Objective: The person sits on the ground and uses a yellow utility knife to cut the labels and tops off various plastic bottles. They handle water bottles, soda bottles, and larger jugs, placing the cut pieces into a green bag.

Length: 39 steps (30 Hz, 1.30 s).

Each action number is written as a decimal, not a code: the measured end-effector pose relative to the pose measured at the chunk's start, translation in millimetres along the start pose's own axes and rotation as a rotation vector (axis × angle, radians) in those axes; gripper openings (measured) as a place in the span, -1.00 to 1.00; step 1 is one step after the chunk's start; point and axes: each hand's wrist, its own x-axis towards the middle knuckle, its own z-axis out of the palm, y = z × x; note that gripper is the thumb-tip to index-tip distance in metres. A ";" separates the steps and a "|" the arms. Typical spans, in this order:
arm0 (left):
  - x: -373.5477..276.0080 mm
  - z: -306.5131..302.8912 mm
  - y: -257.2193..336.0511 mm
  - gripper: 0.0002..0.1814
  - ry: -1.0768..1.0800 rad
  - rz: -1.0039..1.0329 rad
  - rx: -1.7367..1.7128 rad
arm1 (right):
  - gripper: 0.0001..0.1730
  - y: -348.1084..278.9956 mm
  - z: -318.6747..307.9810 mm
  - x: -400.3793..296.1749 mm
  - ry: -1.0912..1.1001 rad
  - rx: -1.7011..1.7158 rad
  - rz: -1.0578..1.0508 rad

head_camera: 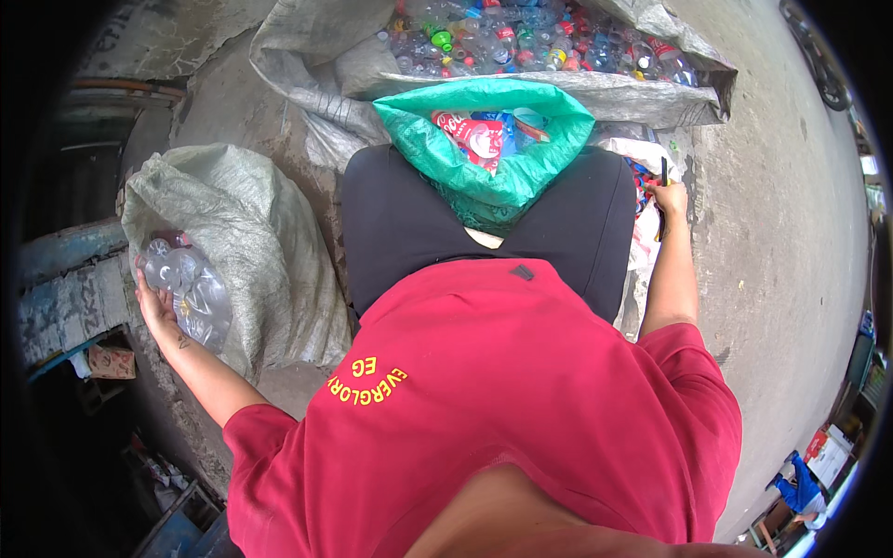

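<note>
My left hand (156, 308) is at the mouth of a grey-white woven sack (258, 237) on my left, fingers extended. It touches the side of the clear plastic bottles (199, 293) inside. On my right, my right hand (670, 198) grips a slim black tool (664, 169), which looks like a knife; part of it is hidden by the fingers. That hand is over a white sack (643, 251) holding red and blue plastic bottle caps (640, 183). Between my knees stands a green woven sack (488, 183) with its rim rolled open, containing red and blue plastic labels (481, 139).
A large grey woven sack (530, 87) full of plastic bottles (488, 42) lies beyond my knees. Concrete floor (774, 230) extends to the right. A blue-painted ledge (77, 296) stands at the left. A wheel (830, 91) and a person in blue (802, 488) appear near the right rim.
</note>
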 end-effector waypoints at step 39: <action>-120.2 562.3 -37.8 -0.44 -0.268 0.498 -0.351 | -0.30 -513.7 145.7 223.0 -0.227 -0.378 -0.617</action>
